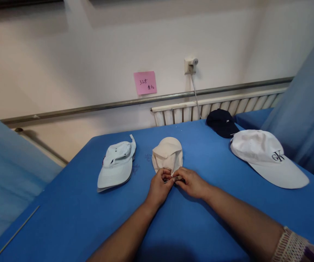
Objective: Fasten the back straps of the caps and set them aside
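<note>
A beige cap (167, 151) lies in the middle of the blue-covered table, its brim pointing away from me and its back edge near me. My left hand (160, 185) pinches that back edge, where the strap is, from the left. From the right, my right hand (190, 182) pinches the same spot, and the fingertips of both hands nearly meet. The fingers hide most of the strap and its fastening. Left of my hands rests a pale blue cap (118, 160) with its strap end sticking up.
A white cap (257, 149) with dark letters and a navy cap (221, 122) lie at the right on the blue table (91, 222). A thin stick (16, 231) lies at the left edge. Blue curtains (6, 178) hang at both sides; a radiator (178, 114) stands behind.
</note>
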`<state>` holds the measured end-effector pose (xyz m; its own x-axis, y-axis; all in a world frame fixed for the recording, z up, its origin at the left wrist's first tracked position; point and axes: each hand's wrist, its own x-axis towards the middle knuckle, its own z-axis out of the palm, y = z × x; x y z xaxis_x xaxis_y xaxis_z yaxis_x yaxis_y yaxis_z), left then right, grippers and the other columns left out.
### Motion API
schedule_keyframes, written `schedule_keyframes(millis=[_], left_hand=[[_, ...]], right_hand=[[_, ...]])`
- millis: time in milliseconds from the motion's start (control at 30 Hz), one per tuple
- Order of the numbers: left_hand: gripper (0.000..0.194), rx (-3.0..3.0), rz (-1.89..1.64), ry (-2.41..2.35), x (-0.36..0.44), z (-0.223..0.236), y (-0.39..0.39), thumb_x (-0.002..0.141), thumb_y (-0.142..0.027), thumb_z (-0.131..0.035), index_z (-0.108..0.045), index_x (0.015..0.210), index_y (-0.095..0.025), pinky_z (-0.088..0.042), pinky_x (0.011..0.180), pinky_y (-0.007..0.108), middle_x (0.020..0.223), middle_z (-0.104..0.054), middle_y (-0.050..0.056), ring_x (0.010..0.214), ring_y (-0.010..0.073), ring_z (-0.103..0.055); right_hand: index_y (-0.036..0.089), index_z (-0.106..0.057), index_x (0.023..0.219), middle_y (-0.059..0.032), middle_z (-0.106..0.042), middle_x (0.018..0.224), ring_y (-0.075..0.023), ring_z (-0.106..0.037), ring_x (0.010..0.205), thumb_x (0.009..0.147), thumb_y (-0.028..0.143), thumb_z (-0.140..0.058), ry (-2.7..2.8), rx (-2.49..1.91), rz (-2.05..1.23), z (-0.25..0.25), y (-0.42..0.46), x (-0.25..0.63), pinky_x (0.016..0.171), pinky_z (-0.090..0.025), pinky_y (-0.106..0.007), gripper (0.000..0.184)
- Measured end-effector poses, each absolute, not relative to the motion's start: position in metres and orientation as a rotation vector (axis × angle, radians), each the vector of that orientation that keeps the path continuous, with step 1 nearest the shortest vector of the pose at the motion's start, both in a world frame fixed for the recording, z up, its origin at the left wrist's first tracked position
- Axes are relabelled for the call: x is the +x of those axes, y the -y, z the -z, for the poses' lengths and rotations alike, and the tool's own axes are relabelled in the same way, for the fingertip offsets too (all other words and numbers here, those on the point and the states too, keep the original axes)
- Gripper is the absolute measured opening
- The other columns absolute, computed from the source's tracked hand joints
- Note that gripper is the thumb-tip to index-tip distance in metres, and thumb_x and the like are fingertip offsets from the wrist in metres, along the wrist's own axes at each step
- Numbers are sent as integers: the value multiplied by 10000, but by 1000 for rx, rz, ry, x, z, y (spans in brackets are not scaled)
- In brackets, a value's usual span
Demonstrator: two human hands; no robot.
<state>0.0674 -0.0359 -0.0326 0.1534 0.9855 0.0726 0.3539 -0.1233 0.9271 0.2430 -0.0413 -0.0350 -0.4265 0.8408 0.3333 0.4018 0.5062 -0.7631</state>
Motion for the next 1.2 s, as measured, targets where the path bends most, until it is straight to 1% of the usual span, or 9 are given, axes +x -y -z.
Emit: schedule_keyframes(millis=[167,300,400,467,633,800,967,1100,1200], left_hand=[[179,1630,-981,-1303,63,32,32,747,-247,-643,-555,881,-168,-495,696,270,775,-657,15,738,152,-645],[225,1830,-907,-1266,62,25,37,793,-243,-602,-574,1010,-190,-487,772,290,867,-664,16,822,160,-641],[297,2058,-834,-1267,66,18,43,795,-254,-624,-569,1086,-227,-454,840,315,980,-658,23,918,182,-618],[265,2209,-782,-1294,68,14,46,800,-265,-631,-583,1059,-234,-424,861,338,1006,-655,33,952,203,-598],[107,2423,-664,-1378,70,13,45,845,-288,-579,-599,925,-221,-391,801,347,921,-656,46,880,216,-585],[87,2434,-648,-1432,68,13,44,827,-273,-602,-599,897,-221,-382,781,340,877,-659,26,837,207,-585],[119,2372,-755,-1434,65,14,43,818,-252,-617,-612,933,-222,-398,826,344,905,-671,21,863,201,-599],[153,2322,-877,-1433,64,16,43,823,-279,-625,-624,961,-214,-420,840,344,910,-680,29,875,200,-606],[156,2319,-903,-1395,65,16,43,821,-268,-629,-628,968,-214,-428,850,347,903,-682,28,876,199,-607]], right_hand=[[219,-606,984,-3,-662,844,-151,-607,758,796,167,-585,1732,-995,-1044,42,36,246,706,-465,-280,197],[211,-602,912,33,-610,697,-125,-562,637,786,193,-573,1600,-1025,-1146,51,32,242,632,-445,-262,130],[211,-584,886,27,-618,754,-129,-573,694,762,204,-585,1512,-972,-1216,56,29,238,666,-448,-269,124],[210,-567,865,26,-613,766,-130,-574,717,741,217,-603,1430,-925,-1270,58,29,236,683,-448,-272,130],[205,-550,822,37,-590,710,-124,-559,673,671,226,-657,1288,-913,-1327,60,26,235,646,-434,-261,186],[201,-538,770,54,-567,628,-106,-539,595,639,273,-718,1164,-984,-1312,57,24,234,580,-425,-236,235],[186,-567,858,8,-631,727,-122,-599,567,656,359,-757,835,-1140,-1434,48,30,235,508,-464,-242,327],[160,-627,891,-41,-677,778,-128,-639,613,712,289,-748,582,-1027,-1697,40,36,238,519,-481,-226,252],[131,-667,866,-28,-670,730,-91,-603,580,687,189,-762,543,-860,-1882,38,39,239,512,-456,-193,211]])
